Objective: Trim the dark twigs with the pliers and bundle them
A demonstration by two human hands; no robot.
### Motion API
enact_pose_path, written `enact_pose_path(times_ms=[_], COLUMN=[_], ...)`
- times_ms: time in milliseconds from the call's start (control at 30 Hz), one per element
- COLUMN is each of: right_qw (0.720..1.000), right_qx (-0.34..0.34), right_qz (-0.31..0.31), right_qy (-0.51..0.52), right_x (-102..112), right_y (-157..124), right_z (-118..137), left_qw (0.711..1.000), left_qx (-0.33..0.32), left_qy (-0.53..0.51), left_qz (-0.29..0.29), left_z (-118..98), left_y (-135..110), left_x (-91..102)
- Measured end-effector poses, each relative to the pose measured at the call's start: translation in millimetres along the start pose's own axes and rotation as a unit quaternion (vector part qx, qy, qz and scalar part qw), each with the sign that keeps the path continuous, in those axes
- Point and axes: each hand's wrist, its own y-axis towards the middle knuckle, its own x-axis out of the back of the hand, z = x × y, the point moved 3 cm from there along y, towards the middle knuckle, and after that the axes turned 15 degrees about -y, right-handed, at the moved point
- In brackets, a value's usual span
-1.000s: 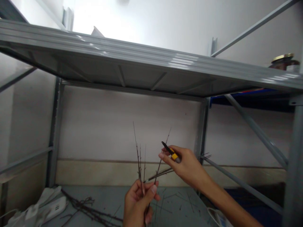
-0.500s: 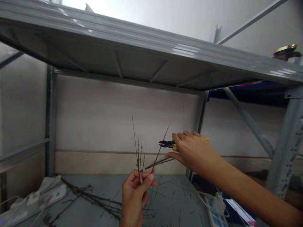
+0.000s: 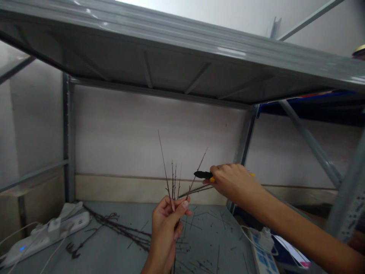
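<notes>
Grey steel shelving, lower shelf: the left hand is pinching a bundle of bare twigs upright between thumb and fingers. The right hand is gripping yellow-handled side cutters tightly, their black jaws just beside the twigs. Loose twigs are lying left of the left hand, a white power strip is sitting beyond them, and a second power strip is sitting below the right hand.

Cutters: black jaws, yellow handles. Twigs: dark brown. Shelving: grey steel, ribbed underside. Wall: white, with a cream lower band. Left power strip: white, one blue indicator light. Right power strip: white, blue switch rows. Rear board: dark blue, thin red edge.
</notes>
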Motion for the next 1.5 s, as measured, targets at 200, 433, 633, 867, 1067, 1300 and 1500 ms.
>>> enact_pose_path(times_ms=[200,433,633,867,1067,1300,1500], right_qw=[0.941,0.803,0.796,0.8,0.834,0.932,0.982], right_qx=[-0.102,-0.121,-0.139,-0.107,-0.102,-0.103,-0.036], right_qz=[0.002,0.018,0.013,0.012,-0.005,-0.051,-0.095], right_qy=[0.321,0.584,0.588,0.59,0.542,0.343,0.16], right_x=[-14,-26,-24,-22,-21,-16,9], right_y=[4,12,11,14,15,0,-13], right_z=[6,36,41,52,50,43,50], left_qw=[0.998,0.994,0.992,0.991,0.995,0.996,0.994], left_qx=[0.059,0.065,0.001,-0.051,-0.034,-0.03,-0.049], left_qy=[-0.01,-0.004,0.075,0.111,0.066,0.06,0.082], left_qz=[0.032,0.085,0.098,0.057,0.065,0.063,0.051], left_z=[9,20,15,3,1,-1,-1], left_y=[13,10,-3,5,11,6,6], left_x=[6.2,8.7,39.1,41.7,27.7,24.8,23.8])
